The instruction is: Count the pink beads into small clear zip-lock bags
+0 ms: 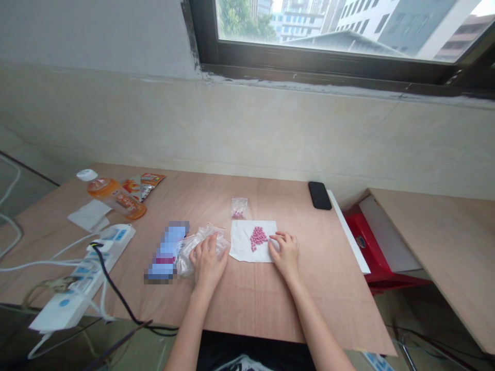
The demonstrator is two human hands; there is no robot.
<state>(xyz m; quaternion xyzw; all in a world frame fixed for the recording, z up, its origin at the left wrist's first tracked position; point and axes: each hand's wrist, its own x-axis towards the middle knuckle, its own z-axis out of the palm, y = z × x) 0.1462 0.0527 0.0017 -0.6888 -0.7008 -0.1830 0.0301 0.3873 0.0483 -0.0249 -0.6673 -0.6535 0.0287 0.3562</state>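
Small pink beads (258,237) lie in a loose cluster on a white sheet of tissue or paper (240,242). My right hand (285,251) rests at the sheet's right edge, fingers loosely curved and apart, the tips close beside the beads. To the left, my left hand (209,260) lies with spread fingers over a pile of clear plastic bags (187,257). Behind the sheet is a small clear zip bag (239,208) with some pink beads inside. Whether either hand pinches anything tiny does not show.
Left of the bags is a blurred-out blue object (168,252). Further left are a power strip (83,281) with cables, an orange drink bottle (118,198) and a snack packet (150,183). A black phone (319,196) lies at the back right, with a red stool (367,242) beyond the table edge.
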